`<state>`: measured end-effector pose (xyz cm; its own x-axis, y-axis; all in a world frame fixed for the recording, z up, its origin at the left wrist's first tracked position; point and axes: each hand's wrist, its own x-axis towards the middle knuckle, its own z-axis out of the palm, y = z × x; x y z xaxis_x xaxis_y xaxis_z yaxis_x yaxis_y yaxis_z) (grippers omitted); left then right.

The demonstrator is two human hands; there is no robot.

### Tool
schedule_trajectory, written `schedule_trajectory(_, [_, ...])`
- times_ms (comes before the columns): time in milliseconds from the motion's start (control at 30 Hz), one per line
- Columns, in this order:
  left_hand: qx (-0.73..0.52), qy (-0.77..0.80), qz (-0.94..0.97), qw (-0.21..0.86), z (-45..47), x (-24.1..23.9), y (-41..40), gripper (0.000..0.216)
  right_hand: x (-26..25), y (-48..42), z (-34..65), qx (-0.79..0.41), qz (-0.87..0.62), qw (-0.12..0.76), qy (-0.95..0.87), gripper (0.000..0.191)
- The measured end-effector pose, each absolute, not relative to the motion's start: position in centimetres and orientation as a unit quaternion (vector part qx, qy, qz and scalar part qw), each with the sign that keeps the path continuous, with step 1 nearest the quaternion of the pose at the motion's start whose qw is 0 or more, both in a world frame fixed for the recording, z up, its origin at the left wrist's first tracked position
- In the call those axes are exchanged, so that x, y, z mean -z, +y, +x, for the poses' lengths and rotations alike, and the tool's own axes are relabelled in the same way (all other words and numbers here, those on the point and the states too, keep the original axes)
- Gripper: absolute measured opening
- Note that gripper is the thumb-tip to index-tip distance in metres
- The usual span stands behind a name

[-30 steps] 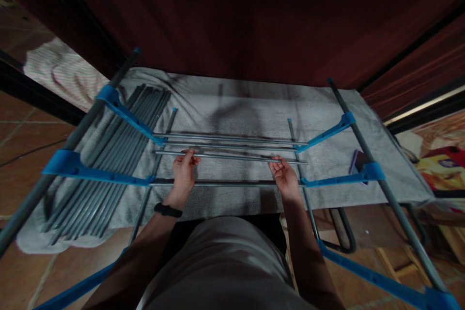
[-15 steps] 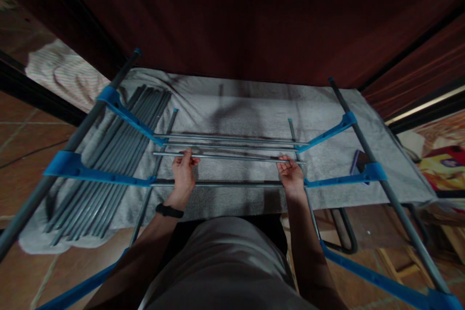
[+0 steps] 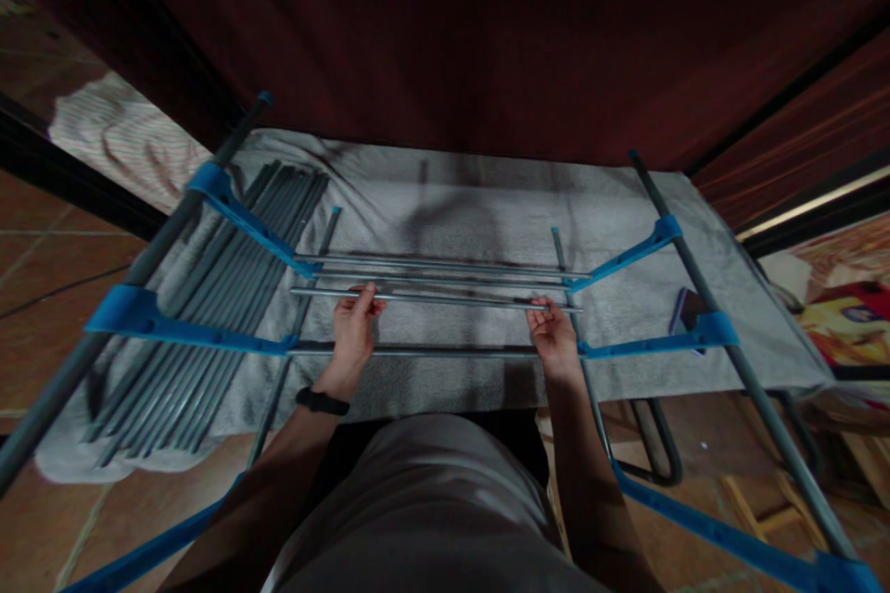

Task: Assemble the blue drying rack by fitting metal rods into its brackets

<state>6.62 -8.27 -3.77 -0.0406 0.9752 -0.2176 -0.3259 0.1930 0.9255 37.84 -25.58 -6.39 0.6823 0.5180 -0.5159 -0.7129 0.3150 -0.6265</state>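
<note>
A thin grey metal tube [image 3: 445, 299] lies level across my two hands, above the cloth and between the rack's crossbars. Near its left end, my left hand [image 3: 355, 326] pinches it between thumb and fingers. My right hand [image 3: 553, 330], palm up with curled fingers, grips it near the right end. Beyond it, two thin crossbars [image 3: 445, 267] span between the blue plastic brackets [image 3: 626, 252]. On the near side, a thicker crossbar [image 3: 451, 352] joins the lower left bracket [image 3: 187, 331] and its right-hand counterpart [image 3: 657, 345], passing behind my wrists.
Many loose grey tubes [image 3: 215, 315] lie in a bundle on the grey cloth [image 3: 473, 195] at left. Upright grey poles [image 3: 771, 435] flank both sides. A phone [image 3: 687, 315] rests behind the right pole. A dark red curtain [image 3: 445, 37] hangs at the back.
The held tube has shifted very slightly left, and my right hand has moved a little left with it. The rack and loose tubes look unchanged.
</note>
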Motion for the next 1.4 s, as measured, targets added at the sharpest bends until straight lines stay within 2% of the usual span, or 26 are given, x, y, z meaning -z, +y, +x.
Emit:
schedule_trajectory(267, [-0.515,0.453,0.353,0.637,6.4,3.6,-8.3,0.028,6.6,-25.4,37.8,-0.375,-0.449,0.804,0.110,0.010])
schedule_trajectory(900, [-0.465,0.437,0.377,0.671,6.5,3.5,-8.5,0.029,6.1,-25.3,37.9,-0.386,-0.446,0.799,0.120,0.013])
schedule_trajectory(1133, [-0.400,0.431,0.416,0.693,6.4,3.0,-8.7,0.032,6.3,-25.4,38.0,-0.388,-0.453,0.796,0.103,0.011])
schedule_trajectory(1400, [-0.383,0.417,0.446,0.693,6.4,2.5,-9.1,0.027,6.3,-25.4,37.9,-0.397,-0.448,0.794,0.106,0.012])
